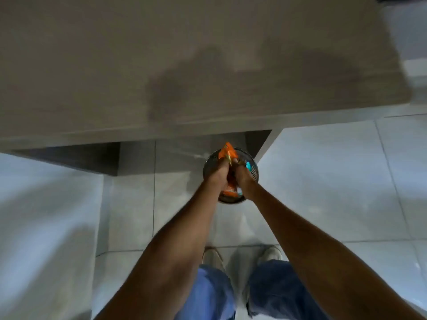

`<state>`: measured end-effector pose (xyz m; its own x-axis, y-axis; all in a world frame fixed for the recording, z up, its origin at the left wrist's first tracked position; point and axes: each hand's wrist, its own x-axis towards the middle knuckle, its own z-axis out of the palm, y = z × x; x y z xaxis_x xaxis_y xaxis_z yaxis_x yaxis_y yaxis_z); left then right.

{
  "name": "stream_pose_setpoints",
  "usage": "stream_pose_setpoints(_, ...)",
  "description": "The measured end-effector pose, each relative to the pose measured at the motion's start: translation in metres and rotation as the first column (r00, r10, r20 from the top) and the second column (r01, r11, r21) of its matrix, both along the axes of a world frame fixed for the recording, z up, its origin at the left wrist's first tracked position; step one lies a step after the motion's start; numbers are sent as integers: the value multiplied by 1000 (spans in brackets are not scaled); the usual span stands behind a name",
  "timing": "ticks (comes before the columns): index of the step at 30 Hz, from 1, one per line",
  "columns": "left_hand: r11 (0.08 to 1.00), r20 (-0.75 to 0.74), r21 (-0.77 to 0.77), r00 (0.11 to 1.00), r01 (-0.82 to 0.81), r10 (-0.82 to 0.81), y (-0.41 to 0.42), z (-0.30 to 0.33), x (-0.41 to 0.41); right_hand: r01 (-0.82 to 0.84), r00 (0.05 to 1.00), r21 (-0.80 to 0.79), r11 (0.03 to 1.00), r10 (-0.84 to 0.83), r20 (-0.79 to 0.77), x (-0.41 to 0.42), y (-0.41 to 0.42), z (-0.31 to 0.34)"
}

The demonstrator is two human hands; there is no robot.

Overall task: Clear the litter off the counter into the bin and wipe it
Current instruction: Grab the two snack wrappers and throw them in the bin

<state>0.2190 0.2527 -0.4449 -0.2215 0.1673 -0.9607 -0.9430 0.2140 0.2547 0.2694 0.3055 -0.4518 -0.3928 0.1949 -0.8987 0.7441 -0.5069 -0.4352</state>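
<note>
A round metal mesh bin (pixel 253 172) stands on the floor just under the counter's front edge. Both my hands hang over its mouth, pressed close together. My left hand (pixel 216 175) is closed on an orange wrapper (pixel 227 151) that sticks up past my fingers. My right hand (pixel 243 179) is closed on more litter, with a teal scrap (pixel 249 166) showing beside it. More orange litter (pixel 229 192) shows below my hands inside the bin. The grey-brown counter (pixel 161 65) fills the upper part of the view, with my shadow on it.
Pale floor tiles (pixel 323 181) surround the bin. My two shoes (pixel 213 255) and blue jeans (pixel 208 294) stand just behind it. A pale surface (pixel 46 227) fills the left side. The counter's right end (pixel 402 88) stops short of the frame edge.
</note>
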Motion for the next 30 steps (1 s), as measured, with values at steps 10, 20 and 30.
stream_pose_setpoints(10, 980, -122, -158, 982, 122, -142, -2, 4, 7, -80, 994, 201, 976, 62, 94, 6, 17, 14)
stream_pose_setpoints(20, 874, -825, -474, 294, 107, -483, -86, 339, 100, -377, 642, 844, 381, 765, -59, 90, -29, 350)
stream_pose_setpoints(30, 713, -739, -670, 85, -208, -669, -147, 443, -114, -103, 489, 975, 199, 863, -124, -120, -35, 458)
